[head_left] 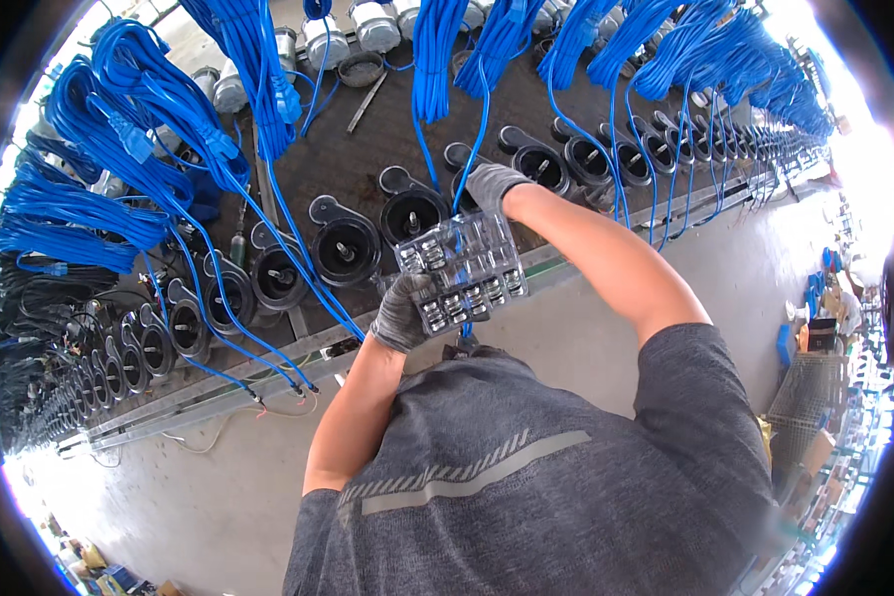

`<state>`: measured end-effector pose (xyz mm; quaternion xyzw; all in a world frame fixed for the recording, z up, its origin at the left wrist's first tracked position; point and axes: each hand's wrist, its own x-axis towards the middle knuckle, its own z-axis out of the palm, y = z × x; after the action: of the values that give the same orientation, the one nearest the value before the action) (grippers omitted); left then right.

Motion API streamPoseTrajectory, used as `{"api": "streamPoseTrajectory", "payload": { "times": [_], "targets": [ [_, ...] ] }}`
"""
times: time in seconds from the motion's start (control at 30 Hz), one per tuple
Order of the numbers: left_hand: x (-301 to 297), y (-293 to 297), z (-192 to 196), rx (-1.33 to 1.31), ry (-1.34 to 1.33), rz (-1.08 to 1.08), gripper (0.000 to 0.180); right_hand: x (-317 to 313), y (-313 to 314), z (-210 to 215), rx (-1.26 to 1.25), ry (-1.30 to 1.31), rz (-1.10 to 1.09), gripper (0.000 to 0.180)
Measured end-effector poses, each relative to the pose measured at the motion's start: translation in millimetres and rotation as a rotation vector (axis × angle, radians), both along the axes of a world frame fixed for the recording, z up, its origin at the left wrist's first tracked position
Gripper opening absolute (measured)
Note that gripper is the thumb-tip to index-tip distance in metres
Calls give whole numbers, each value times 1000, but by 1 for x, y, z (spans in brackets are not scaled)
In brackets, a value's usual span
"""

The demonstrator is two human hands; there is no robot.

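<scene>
In a grey glove, my left hand (404, 313) grips a clear plastic compartment tray (477, 238) by its lower left side. Small shiny metal parts (464, 303) sit in rows of its pockets, mostly along the near edge. My right hand (489, 185), gloved too, reaches past the tray to a black round housing (459, 157) on the bench; its fingers are partly hidden, so I cannot tell what they hold. Left of the tray stands another open black housing (413, 216) with a metal shaft in its middle. A blue cable (475, 139) hangs down beside my right hand.
A long row of black housings (346, 248) lines the bench edge on both sides. Coiled blue cables (437, 70) hang above it. Grey metal motor bodies (375, 28) stand at the back, near a thin metal strip (368, 102). Cable ends (303, 387) dangle over the front edge.
</scene>
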<state>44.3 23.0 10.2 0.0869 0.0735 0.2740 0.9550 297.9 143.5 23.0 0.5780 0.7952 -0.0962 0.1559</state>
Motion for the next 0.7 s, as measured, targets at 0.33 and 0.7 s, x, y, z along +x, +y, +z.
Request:
{"api": "streamPoseTrajectory", "payload": {
  "times": [0.33,0.7],
  "targets": [
    [4,-7,-1,-20,106,55,77,18,-56,78,419,381,-327,31],
    [57,-18,-23,-13,278,-40,62,15,-125,49,198,422,206,57]
  ]
}}
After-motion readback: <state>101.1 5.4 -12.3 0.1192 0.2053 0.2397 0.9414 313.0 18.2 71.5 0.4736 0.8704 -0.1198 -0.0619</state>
